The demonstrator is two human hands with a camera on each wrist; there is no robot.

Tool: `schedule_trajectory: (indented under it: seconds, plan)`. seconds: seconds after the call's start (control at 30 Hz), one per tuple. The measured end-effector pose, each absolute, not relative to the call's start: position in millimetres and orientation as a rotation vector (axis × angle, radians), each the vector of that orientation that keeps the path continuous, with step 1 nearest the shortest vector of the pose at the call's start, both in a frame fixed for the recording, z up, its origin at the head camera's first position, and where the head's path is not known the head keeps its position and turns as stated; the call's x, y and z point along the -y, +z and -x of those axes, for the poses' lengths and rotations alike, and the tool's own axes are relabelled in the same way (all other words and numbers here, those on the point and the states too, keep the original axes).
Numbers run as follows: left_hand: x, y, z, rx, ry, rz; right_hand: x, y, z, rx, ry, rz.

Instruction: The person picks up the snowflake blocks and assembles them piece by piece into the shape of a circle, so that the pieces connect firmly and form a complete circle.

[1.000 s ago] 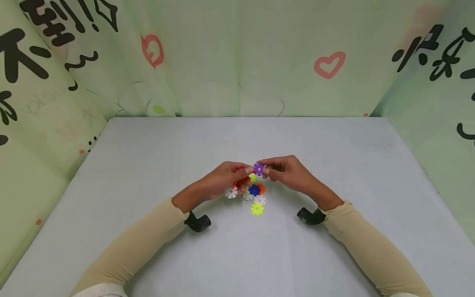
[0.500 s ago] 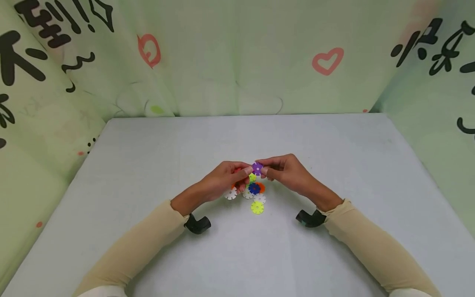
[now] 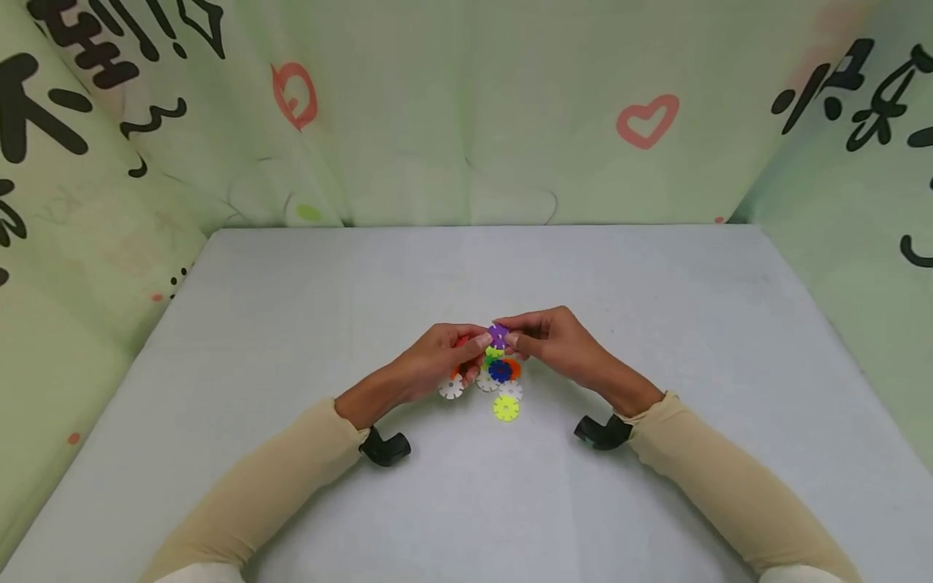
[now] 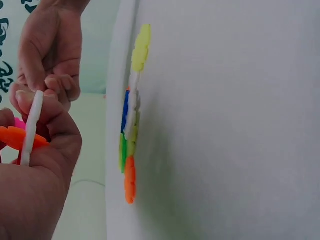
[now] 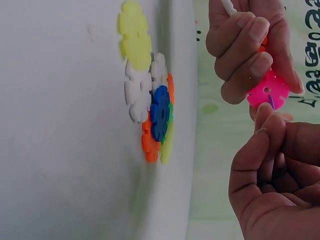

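Note:
My left hand (image 3: pixel 445 360) grips a joined group of notched snowflake discs. A white disc (image 4: pixel 31 127) and an orange disc (image 4: pixel 14 137) cross each other in it, and a pink disc (image 5: pixel 270 89) sticks out past the fingers. Between thumb and fingers, my right hand (image 3: pixel 550 342) pinches a purple disc (image 3: pixel 499 336). The purple disc meets the pink one edge to edge, at an angle; how deep it sits in the slot cannot be told. Curled fingers hide most of the red piece in the left hand.
Loose discs lie overlapping on the white table (image 3: pixel 466 502) just below the hands: a blue disc (image 3: pixel 500 371), an orange disc (image 5: pixel 150 142), a green disc (image 4: pixel 123 152), several white and yellow ones. Printed pale green curtains (image 3: pixel 466 113) stand behind and at both sides.
The right hand has moved slightly left with the purple disc, closer to the left hand. The left hand has shifted a little down and left. The loose discs stay put.

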State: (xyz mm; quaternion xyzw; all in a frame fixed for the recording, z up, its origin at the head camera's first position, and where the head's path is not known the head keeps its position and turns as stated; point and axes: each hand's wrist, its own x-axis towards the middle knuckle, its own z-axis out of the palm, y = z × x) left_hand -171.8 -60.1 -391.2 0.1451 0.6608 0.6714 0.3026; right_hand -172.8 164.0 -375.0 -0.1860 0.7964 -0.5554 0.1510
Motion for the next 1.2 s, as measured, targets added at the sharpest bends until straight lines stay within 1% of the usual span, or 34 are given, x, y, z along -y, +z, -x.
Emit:
schedule_trajectory:
  seconds: [0.17,0.27,0.5,0.6,0.73,0.93,1.2]
  plan:
    - [58,-388,173,-1.805,1.732,-0.437,-163,-374,171,-2.332,-1.586,0.508]
    - [56,-386,175,-1.802,1.760,-0.420,-164,-374,172,-2.368,-1.582,0.483]
    - [52,-385,177,-1.763,1.866,-0.219,-166,-375,175,-2.382,-1.583,0.371]
    - [51,-386,178,-1.767,1.915,-0.111,-168,-377,176,-2.394,-1.523,0.362]
    - [52,-385,178,-1.710,1.992,-0.015,-169,-382,178,-2.447,-1.333,0.465]
    - [53,-382,179,-1.613,2.068,0.007,-164,-393,177,-2.501,-1.079,0.712]
    - [55,-380,179,-1.603,1.995,0.041,-160,-399,172,-2.538,-0.992,0.777]
